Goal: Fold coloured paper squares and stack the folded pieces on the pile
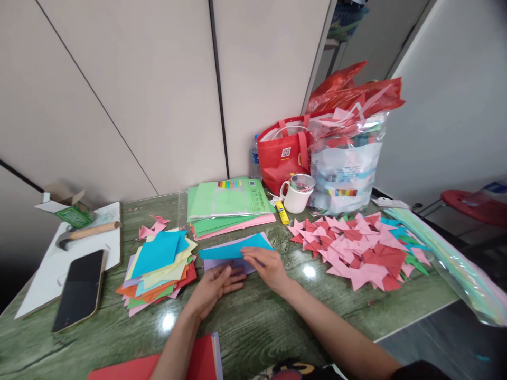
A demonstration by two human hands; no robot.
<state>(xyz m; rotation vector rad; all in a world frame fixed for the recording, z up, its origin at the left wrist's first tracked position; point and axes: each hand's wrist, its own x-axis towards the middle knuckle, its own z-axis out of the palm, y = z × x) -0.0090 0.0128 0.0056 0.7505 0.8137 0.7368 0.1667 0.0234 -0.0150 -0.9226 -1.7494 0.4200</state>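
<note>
A blue sheet of paper (232, 248) lies partly over a lavender sheet (237, 264) in the middle of the table. With thumb and fingertips together, my right hand (267, 266) grips the lower right edge of the blue sheet. My left hand (216, 287) is at the lower edge of the lavender sheet, its fingers stretched out and apart. Left of it is a loose pile of coloured paper squares (158, 258), blue on top. To the right spreads a heap of pink and red folded paper pieces (356, 243).
Behind are packs of coloured paper (225, 200), a yellow glue stick (282, 212), a white mug (297, 198) and a red bag (283, 158). At left lie a phone (79, 290) and a hammer (87, 232) on a white board. A red sheet (202, 359) lies in front.
</note>
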